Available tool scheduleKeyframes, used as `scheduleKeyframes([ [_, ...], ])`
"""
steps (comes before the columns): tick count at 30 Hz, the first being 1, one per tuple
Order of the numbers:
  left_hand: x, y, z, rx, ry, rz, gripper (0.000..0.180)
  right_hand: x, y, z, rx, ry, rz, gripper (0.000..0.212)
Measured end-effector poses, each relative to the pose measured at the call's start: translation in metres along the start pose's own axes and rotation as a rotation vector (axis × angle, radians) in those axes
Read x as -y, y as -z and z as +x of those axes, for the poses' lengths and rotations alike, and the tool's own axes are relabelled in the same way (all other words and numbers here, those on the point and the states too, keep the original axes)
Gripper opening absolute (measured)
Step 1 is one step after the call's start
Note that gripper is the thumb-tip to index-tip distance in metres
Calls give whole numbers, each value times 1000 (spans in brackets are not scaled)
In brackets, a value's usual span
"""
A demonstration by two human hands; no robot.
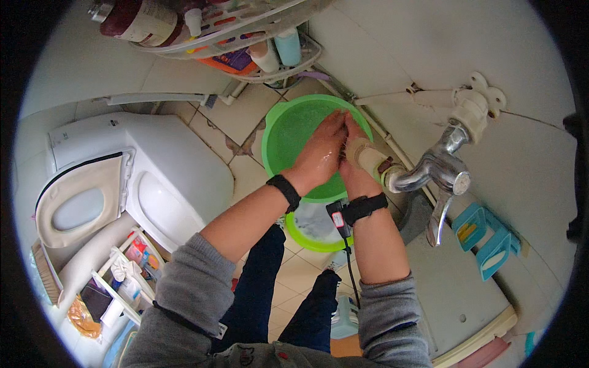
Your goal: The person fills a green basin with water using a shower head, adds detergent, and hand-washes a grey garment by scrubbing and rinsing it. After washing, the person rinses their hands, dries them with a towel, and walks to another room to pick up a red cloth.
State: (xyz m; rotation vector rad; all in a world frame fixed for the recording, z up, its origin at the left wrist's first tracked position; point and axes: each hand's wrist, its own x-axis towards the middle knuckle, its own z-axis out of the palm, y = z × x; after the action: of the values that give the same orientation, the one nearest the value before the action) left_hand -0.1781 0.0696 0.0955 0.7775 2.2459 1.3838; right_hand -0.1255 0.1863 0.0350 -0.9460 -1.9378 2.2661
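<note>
My left hand (320, 150) and my right hand (352, 132) meet palm to palm over a green basin (268, 147). Their fingers stretch toward the basin's far side, and I see nothing held between them. The back of the left hand glistens wet. A beige hose (367, 158) on the metal tap (426, 172) ends right at my hands and covers part of the right one. Each wrist wears a black strap, and a small device with a cable (350, 270) sits at the right wrist. The palms are hidden.
Below the green basin stands a yellow-green basin (313, 248) with whitish contents. At left are a white toilet (138, 159) and a shelf with bottles and packets (132, 276). A corner rack (245, 34) holds bottles. Blue soap holders (485, 236) hang at right, beyond the tap handle.
</note>
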Motion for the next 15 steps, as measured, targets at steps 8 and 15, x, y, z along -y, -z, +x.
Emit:
scheduleKeyframes([
  [8,-2,-5,10,97,-92,476,47,23,33,1,27,120,-156,34],
  [15,4,-37,25,230,-310,719,51,39,48,-11,-124,-337,722,38],
])
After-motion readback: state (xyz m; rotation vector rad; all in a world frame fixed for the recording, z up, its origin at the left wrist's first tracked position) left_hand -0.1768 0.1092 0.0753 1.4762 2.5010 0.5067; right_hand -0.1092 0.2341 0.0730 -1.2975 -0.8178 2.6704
